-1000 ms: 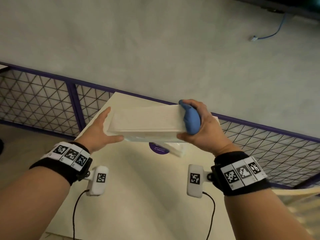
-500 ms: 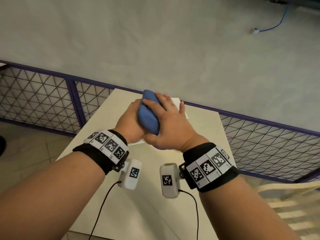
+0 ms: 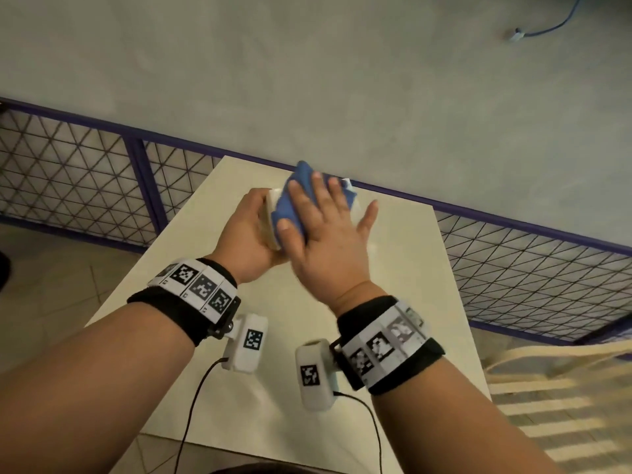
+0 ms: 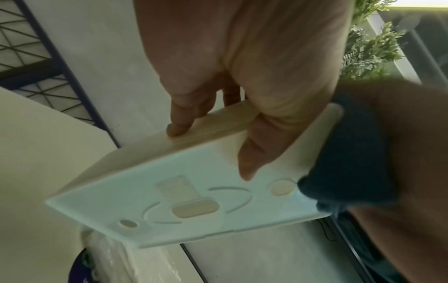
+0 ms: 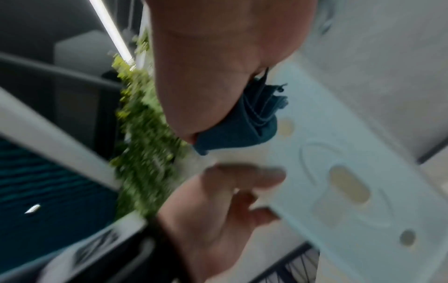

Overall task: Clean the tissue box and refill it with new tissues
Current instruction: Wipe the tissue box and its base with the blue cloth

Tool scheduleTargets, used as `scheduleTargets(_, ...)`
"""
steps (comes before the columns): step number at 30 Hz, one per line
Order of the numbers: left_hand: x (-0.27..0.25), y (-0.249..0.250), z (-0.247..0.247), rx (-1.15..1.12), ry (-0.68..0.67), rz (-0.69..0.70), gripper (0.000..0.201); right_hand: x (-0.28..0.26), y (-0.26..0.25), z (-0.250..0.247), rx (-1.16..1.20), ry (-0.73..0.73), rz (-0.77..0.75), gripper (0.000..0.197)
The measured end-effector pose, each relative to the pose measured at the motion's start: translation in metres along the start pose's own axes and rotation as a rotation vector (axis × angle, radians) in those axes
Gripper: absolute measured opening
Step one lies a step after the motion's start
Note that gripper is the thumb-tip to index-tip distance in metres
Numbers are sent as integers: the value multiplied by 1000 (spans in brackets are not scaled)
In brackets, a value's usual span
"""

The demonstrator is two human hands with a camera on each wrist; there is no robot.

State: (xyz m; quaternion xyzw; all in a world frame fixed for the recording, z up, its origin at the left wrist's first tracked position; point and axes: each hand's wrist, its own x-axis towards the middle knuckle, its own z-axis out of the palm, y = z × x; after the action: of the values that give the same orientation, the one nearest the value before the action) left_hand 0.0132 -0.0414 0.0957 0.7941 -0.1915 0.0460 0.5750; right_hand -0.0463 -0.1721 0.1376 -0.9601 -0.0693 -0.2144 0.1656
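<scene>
My left hand (image 3: 246, 230) grips the tissue box (image 3: 269, 220) above the table, tipped up on edge. In the left wrist view the fingers (image 4: 179, 122) lie on the box's wood-grain side and the thumb on its white slotted underside (image 4: 194, 191). My right hand (image 3: 325, 230) is flat with fingers spread, pressing a blue cloth (image 3: 297, 196) against that underside. The right wrist view shows the palm over the cloth (image 5: 242, 124) on the white underside (image 5: 351, 172), with the left hand (image 5: 218, 210) below. Most of the box is hidden behind the hands in the head view.
The cream table (image 3: 284, 405) stands against a purple-framed mesh fence (image 3: 68, 186). A clear-wrapped tissue pack (image 4: 109, 258) lies on the table under the box. A slatted cream chair (image 3: 547, 405) is at the right. Cables hang from both wrist cameras.
The box, held level between both hands a second ago, is now tipped up in the left hand alone. The right hand has flattened from a curled hold and presses the cloth on the box.
</scene>
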Motion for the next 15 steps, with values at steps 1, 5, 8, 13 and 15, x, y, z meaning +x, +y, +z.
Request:
scheduleTargets(1, 0, 4, 1, -22, 4, 16, 15, -4, -8, 3, -36, -15, -65, 55)
scheduleTargets(5, -9, -7, 1, -120, -9, -42, 38, -10, 0, 7, -145, 2, -216, 48)
scheduleTargets(8, -16, -15, -2, -65, -13, -70, 71, -6, 29, 4, -111, 42, -59, 49)
scheduleTargets(13, -15, -20, 3, 211, 23, -19, 72, -5, 21, 10, -18, 42, 137, 48)
scheduleTargets(15, -10, -16, 3, 327, -21, 88, 46, -7, -2, 13, -15, 6, 63, 47)
